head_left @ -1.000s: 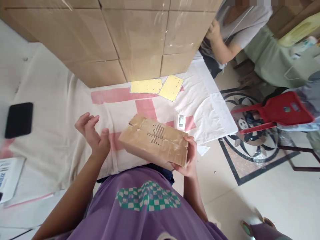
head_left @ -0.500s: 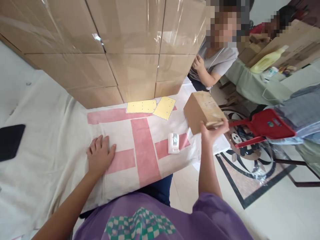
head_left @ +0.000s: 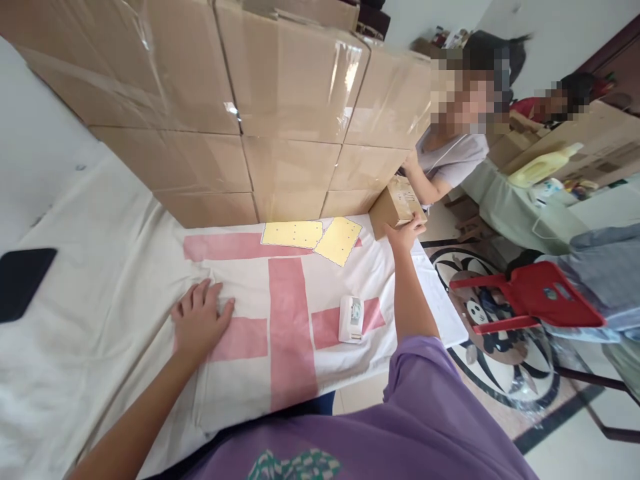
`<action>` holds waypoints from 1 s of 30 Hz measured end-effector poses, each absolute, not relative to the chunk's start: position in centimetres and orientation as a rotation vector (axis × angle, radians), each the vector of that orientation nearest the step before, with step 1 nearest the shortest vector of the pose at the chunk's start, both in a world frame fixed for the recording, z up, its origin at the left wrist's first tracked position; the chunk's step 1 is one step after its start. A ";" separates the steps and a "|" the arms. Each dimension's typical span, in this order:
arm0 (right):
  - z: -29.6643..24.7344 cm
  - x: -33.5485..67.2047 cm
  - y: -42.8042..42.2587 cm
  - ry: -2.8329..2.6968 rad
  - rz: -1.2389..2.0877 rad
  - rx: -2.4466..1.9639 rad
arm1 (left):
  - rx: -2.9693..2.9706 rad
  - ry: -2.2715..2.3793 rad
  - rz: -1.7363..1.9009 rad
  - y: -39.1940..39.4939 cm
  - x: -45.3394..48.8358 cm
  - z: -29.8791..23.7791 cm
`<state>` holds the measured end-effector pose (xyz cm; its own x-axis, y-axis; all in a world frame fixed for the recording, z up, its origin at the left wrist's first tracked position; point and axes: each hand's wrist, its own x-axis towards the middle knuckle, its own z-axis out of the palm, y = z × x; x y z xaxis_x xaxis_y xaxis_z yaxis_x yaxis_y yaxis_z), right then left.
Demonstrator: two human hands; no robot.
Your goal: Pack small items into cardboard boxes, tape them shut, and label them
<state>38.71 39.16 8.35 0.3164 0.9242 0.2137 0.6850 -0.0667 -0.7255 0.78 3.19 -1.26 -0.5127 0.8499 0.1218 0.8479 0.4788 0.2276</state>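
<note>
My right hand (head_left: 406,233) grips the near end of a small cardboard box (head_left: 395,205) at the table's right side, close against the stacked boxes. My left hand (head_left: 200,320) lies flat with fingers spread on the white and pink cloth (head_left: 235,287). Right of centre on the cloth rests a small white device (head_left: 351,320) with a greyish window. Two yellow dotted cards (head_left: 293,234) lie at the foot of the stack, one partly over the other.
A wall of taped cardboard boxes (head_left: 285,87) spans the table's back. Beyond its right end sits a person (head_left: 450,160). A red chair (head_left: 545,293) stands at the right, and a dark flat object (head_left: 25,283) lies far left.
My right hand has carried the small cardboard box away from me, toward the right end of the stack. The view has tilted up a little. My left hand stays on the cloth.
</note>
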 end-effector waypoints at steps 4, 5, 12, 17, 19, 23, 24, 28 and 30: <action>9.8 38.6 38.4 -1.460 0.470 -1.818 | 1.564 2.684 0.437 3.4 0.5 -1.5; 10.2 38.7 38.0 -1.473 0.481 -1.812 | 1.568 2.683 0.446 3.3 0.5 -1.6; 9.2 38.4 27.9 -1.540 0.538 -1.746 | 1.638 2.644 0.523 3.0 0.1 -1.9; 3.8 34.9 13.1 -1.579 0.007 -1.530 | 1.650 2.594 0.569 2.9 -0.1 -2.1; 2.0 32.7 8.2 -1.792 -0.069 -1.363 | 1.652 2.583 0.581 2.8 -0.2 -2.2; -0.5 28.4 2.9 -2.228 0.107 -1.411 | 1.626 2.536 0.598 2.9 -0.3 -2.7; -0.9 27.5 2.4 -2.302 0.138 -1.508 | 1.607 2.527 0.601 2.9 -0.3 -2.8; -1.7 25.4 1.9 -2.421 0.152 -1.795 | 1.562 2.542 0.599 2.4 0.0 -3.2; -1.7 25.3 2.0 -2.443 0.143 -1.820 | 1.557 2.555 0.579 1.8 0.3 -3.3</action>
<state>25.29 1.97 -1.75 -0.2850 0.9583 0.0181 0.9497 0.2849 -0.1300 0.27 1.78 -3.31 -0.4749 0.8725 0.1153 0.8369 0.4072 0.3657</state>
